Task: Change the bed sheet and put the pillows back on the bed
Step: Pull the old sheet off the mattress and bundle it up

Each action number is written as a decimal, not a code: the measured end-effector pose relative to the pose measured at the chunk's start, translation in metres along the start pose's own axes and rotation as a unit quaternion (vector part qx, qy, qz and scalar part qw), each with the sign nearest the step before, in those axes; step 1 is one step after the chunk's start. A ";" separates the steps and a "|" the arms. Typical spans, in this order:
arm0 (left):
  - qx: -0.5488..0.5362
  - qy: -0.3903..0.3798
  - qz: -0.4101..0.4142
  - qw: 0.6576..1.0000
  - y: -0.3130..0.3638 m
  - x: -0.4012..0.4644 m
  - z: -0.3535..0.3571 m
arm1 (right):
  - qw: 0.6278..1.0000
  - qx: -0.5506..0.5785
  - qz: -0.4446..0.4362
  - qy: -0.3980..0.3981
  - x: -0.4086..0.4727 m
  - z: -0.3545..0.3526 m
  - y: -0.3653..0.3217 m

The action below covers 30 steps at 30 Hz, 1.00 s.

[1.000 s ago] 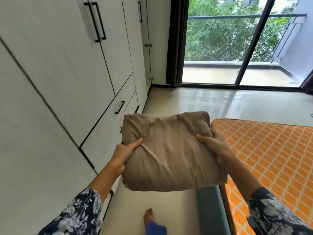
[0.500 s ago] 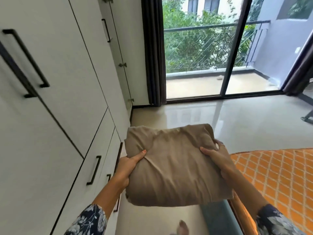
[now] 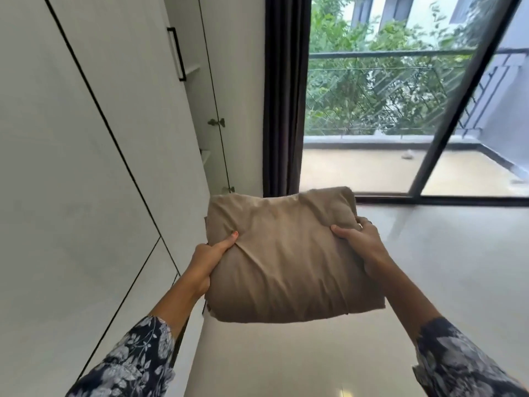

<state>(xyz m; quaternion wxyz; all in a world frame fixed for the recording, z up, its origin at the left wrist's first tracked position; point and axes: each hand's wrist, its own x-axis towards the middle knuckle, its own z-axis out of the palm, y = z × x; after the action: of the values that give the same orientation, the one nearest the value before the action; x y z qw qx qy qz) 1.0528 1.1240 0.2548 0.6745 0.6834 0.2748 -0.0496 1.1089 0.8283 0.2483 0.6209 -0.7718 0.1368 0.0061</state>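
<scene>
A folded tan bed sheet [image 3: 286,259] is held out in front of me at chest height, above the floor. My left hand [image 3: 207,260] grips its left edge, thumb on top and fingers underneath. My right hand [image 3: 362,246] grips the right edge the same way, with a ring on one finger. The bed and the pillows are out of view.
White wardrobe doors [image 3: 86,167] with a black handle [image 3: 177,54] run along my left. A dark curtain [image 3: 283,96] hangs ahead beside a sliding glass door [image 3: 400,110] onto a balcony. Glossy pale floor [image 3: 429,282] spreads to the right.
My view has swung up and left, so the orange-covered bed has left the frame. Both hands keep their grip on the folded sheet, which sits higher against the window.
</scene>
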 end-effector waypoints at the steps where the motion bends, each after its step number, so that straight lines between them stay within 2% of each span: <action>1: -0.005 0.006 0.000 1.000 0.009 0.024 0.003 | 1.000 -0.005 -0.008 -0.004 0.028 0.011 -0.008; 5: -0.028 0.033 0.007 0.999 0.056 0.127 0.017 | 0.998 -0.014 -0.050 -0.020 0.145 0.060 -0.047; 11: -0.027 0.062 0.019 0.998 0.149 0.266 0.040 | 0.997 -0.021 -0.061 -0.029 0.298 0.111 -0.107; 15: -0.023 0.079 0.053 0.995 0.203 0.342 0.066 | 0.996 -0.026 -0.085 -0.028 0.395 0.129 -0.139; 19: -0.024 0.128 0.102 0.986 0.257 0.416 0.093 | 0.990 -0.018 -0.131 -0.043 0.498 0.151 -0.174; 25: -0.078 0.240 0.158 0.955 0.352 0.513 0.116 | 0.970 0.016 -0.203 -0.135 0.655 0.211 -0.269; 30: -0.108 0.350 0.189 0.911 0.427 0.569 0.117 | 0.933 0.016 -0.274 -0.234 0.756 0.282 -0.359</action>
<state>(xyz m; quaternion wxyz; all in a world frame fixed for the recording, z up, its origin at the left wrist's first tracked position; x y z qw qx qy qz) 1.7569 1.2141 0.3771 0.6013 0.6190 0.3628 0.3516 1.9601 1.0136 0.3914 0.6255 -0.7458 -0.2288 0.0137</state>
